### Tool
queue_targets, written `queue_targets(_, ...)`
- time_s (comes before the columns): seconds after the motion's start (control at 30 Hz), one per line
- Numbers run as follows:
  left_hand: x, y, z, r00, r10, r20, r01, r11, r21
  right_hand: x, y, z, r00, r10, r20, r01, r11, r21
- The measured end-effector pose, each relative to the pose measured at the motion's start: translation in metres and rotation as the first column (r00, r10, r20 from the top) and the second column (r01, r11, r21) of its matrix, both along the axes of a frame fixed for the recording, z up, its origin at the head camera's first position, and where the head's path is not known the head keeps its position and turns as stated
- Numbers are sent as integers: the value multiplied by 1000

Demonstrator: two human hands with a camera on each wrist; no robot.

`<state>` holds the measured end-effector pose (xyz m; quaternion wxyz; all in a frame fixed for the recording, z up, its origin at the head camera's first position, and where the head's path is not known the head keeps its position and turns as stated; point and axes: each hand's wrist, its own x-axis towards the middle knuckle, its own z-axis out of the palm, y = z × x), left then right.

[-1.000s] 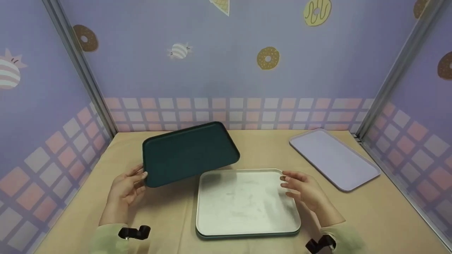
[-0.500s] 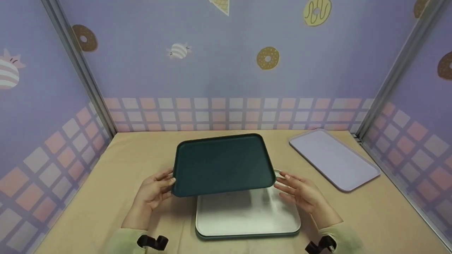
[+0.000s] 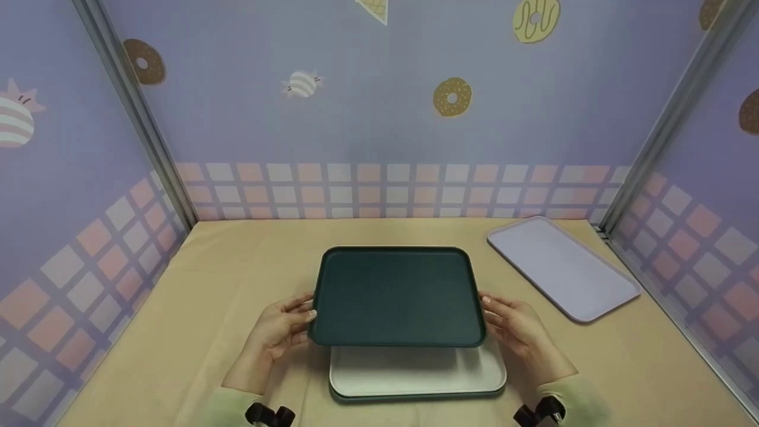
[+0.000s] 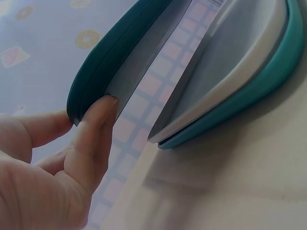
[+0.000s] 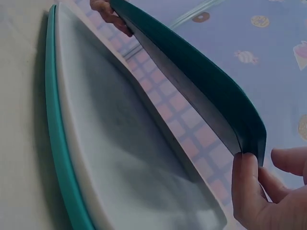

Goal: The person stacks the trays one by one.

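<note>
A dark green tray (image 3: pixel 398 296) is held up level above a white tray (image 3: pixel 415 375), covering its far part in the head view. My left hand (image 3: pixel 283 325) grips the green tray's left edge, thumb at the rim and fingertips on the underside, as the left wrist view shows. At the opposite edge is my right hand (image 3: pixel 520 329), fingers bent against the underside. Its thumb (image 5: pixel 289 160) stands close to the rim, slightly apart in the right wrist view. Under the white tray lies a teal-green tray (image 4: pixel 240 110), only its rim showing.
A pale lilac tray (image 3: pixel 566 270) lies slanted on the beige tablecloth (image 3: pixel 237 267) at the far right. Patterned walls (image 3: pixel 379 118) enclose the table at the back and sides, with metal posts (image 3: pixel 142 124) at the corners.
The green tray has moved right and toward me, turning from slanted to square above the white tray. My left hand travelled with it, and my right hand has come to its right edge.
</note>
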<state>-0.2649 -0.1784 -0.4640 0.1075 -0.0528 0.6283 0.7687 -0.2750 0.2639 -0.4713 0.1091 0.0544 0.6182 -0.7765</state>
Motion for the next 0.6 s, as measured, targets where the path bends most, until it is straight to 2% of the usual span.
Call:
queue_targets(0.23, 2, 7, 0, 997, -81, -6, 81, 997, 3, -1, 7, -3, 1000, -29, -10, 30, 994, 101)
queue_targets(0.43, 5, 9, 1, 984, -178, -29, 177, 983, -45, -1, 20, -4, 1000, 8, -17, -6, 992, 122)
queue_targets(0.53, 5, 11, 1, 984, -174, -30, 172, 983, -66, -1, 26, -3, 999, 45, -24, -42, 990, 133)
queue_targets(0.6, 6, 13, 0, 991, -134, -23, 132, 988, -80, -1, 29, -3, 997, 70, -27, -65, 986, 157)
